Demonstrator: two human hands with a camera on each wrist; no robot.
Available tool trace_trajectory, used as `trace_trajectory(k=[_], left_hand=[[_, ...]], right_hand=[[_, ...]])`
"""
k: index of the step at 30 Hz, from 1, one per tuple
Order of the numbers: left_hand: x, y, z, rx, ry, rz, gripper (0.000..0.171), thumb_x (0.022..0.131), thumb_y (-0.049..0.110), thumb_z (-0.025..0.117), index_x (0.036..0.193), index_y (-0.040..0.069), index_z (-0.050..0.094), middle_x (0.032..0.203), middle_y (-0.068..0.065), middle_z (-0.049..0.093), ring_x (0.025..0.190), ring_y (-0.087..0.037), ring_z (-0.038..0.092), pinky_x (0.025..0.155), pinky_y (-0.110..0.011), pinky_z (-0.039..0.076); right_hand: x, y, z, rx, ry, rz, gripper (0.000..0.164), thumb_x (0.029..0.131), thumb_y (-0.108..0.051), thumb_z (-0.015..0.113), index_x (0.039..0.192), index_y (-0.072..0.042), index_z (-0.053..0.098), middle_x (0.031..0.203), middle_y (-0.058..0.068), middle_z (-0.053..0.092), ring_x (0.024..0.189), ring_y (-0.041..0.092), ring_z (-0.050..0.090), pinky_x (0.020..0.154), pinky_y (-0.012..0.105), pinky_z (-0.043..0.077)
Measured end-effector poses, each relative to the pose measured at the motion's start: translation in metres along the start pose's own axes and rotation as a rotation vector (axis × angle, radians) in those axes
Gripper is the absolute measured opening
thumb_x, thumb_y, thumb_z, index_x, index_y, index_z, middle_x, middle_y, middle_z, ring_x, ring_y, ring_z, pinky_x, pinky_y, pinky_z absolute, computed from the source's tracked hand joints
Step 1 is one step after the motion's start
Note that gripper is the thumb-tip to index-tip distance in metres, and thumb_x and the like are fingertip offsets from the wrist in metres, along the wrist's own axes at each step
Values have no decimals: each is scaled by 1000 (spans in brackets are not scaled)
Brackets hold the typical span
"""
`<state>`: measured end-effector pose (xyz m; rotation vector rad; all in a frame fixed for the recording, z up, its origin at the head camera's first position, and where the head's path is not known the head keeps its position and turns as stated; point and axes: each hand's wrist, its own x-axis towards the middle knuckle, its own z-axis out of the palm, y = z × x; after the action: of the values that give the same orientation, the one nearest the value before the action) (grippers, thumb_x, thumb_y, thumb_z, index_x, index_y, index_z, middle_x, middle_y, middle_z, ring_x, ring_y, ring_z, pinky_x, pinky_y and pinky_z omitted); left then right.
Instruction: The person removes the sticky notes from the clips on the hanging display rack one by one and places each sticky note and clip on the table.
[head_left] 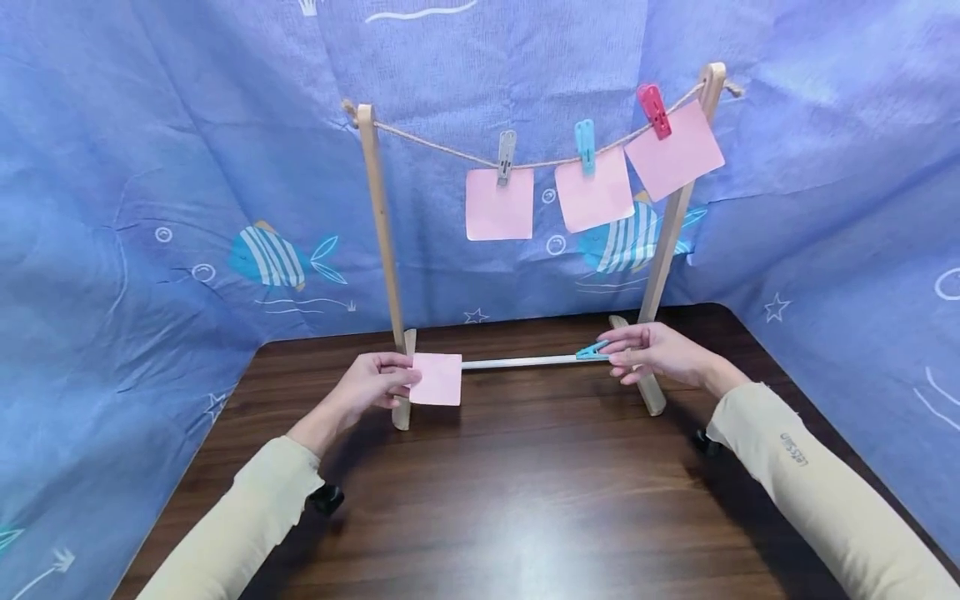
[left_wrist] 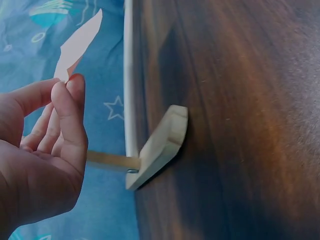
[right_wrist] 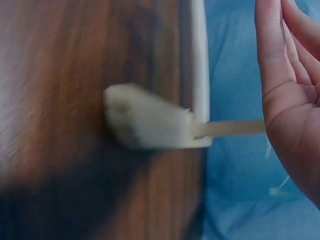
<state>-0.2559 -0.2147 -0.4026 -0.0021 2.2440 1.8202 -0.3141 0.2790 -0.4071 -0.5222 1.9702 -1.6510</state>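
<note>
My left hand (head_left: 377, 382) pinches a pink paper square (head_left: 437, 380) by its edge, in front of the rack's left foot. In the left wrist view the sheet (left_wrist: 80, 44) rises from between thumb and finger, slightly bent. On the right, my right hand (head_left: 651, 352) holds a light blue clothespin (head_left: 592, 351) between thumb and fingers, its tip pointing left. The right wrist view shows only part of that hand (right_wrist: 295, 95); the clothespin is out of frame there. Above, three pink squares hang from a twine line (head_left: 442, 148), under a grey clothespin (head_left: 506, 157), a blue one (head_left: 586, 146) and a red one (head_left: 654, 111).
The twine is tied between two wooden posts, a left one (head_left: 384, 225) and a right one (head_left: 678, 208). A white bar (head_left: 517, 362) joins their feet low over the dark wooden table (head_left: 525, 483). Blue fish-patterned cloth (head_left: 187, 167) hangs behind and at both sides.
</note>
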Motion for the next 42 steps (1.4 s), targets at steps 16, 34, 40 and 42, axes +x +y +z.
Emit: trace_trajectory(k=[16, 34, 40, 42], left_hand=[[8, -35, 10, -10, -40, -74, 42, 89, 11, 79, 123, -6, 61, 84, -7, 74, 63, -14, 68, 53, -24, 58], [9, -47, 6, 7, -54, -91, 42, 90, 12, 78, 123, -7, 60, 92, -11, 76, 67, -17, 73, 56, -26, 60], [9, -45, 6, 15, -52, -107, 42, 90, 11, 77, 124, -7, 60, 89, -11, 75, 66, -17, 72, 57, -28, 61], [9, -44, 5, 20, -48, -110, 43, 90, 11, 77, 126, -7, 60, 89, -11, 75, 66, -18, 72, 57, -29, 61]], right_hand=[[-19, 48, -14, 151, -45, 89, 49, 100, 0, 62, 144, 8, 42, 123, 19, 68, 92, 22, 73, 73, 32, 62], [-15, 56, -13, 136, -12, 159, 52, 99, 0, 63, 144, 13, 40, 114, 12, 70, 86, 22, 73, 70, 34, 63], [-14, 53, -11, 124, -24, 172, 52, 99, -1, 64, 143, 13, 40, 113, 10, 70, 87, 23, 74, 68, 33, 63], [-13, 52, -11, 116, -28, 178, 53, 99, -1, 64, 143, 14, 39, 114, 11, 70, 87, 23, 73, 68, 33, 63]])
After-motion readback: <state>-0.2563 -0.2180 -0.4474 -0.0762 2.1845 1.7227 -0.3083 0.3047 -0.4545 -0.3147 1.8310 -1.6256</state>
